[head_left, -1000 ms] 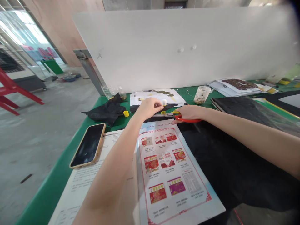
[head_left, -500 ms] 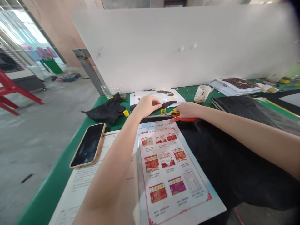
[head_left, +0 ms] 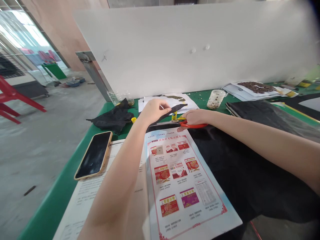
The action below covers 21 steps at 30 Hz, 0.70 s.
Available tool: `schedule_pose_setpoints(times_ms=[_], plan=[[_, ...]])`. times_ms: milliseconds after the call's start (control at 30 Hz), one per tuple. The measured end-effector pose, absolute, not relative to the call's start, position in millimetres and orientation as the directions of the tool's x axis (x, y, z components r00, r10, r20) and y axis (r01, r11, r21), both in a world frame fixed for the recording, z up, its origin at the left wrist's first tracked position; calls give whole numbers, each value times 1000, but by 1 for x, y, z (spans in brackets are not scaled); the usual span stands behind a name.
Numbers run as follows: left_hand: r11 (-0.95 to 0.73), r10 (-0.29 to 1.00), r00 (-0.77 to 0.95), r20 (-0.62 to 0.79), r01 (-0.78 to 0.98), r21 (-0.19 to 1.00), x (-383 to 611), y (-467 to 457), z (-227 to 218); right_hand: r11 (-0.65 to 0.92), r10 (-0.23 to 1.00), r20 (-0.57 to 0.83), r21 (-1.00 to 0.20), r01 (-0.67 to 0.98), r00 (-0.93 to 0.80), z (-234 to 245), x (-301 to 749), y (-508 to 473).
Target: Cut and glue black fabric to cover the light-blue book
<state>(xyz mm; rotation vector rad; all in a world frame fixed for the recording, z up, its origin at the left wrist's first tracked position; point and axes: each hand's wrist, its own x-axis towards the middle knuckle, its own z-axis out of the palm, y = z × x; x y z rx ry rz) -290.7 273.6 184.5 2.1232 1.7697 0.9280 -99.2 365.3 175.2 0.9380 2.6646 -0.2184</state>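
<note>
My left hand [head_left: 158,109] pinches a narrow strip of black cloth [head_left: 177,108] beyond the top edge of an open book [head_left: 187,150]. Closed around the red and yellow handles of a pair of scissors [head_left: 193,125] is my right hand [head_left: 193,117]. The scissors' blades point left along the book's top edge, below the strip; whether they are apart I cannot tell. A yellow glue stick [head_left: 174,115] stands upright between my hands. Its yellow cap [head_left: 134,120] lies to the left. A large black cloth [head_left: 225,156] spreads beneath and right of the book.
A phone [head_left: 94,155] lies on the book's left page. Crumpled black cloth [head_left: 112,117] is behind it. White paper with a green patch [head_left: 192,102] and a clear plastic cup [head_left: 216,99] stand before the white board [head_left: 155,50]. Papers with brown bits [head_left: 255,87] lie far right.
The black strip has been lifted slightly and moved a little left with my left hand. My right hand and the scissors have shifted slightly left along the book's top edge.
</note>
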Motion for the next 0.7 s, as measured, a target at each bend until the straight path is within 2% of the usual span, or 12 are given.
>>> schedule_pose_setpoints(times_ms=[200, 433, 600, 700], plan=[[-242, 948, 78, 307, 805, 542, -290, 272, 186, 776, 558, -311, -131, 616, -769, 172, -105, 368], [-240, 944, 61, 325, 804, 544, -289, 270, 189, 802, 565, -273, -42, 596, -779, 165, -107, 375], [-245, 940, 58, 336, 798, 550, -288, 270, 189, 807, 543, -299, -73, 587, -784, 168, -106, 371], [-249, 937, 55, 344, 797, 551, -288, 269, 190, 818, 538, -305, -35, 574, -786, 171, -109, 365]])
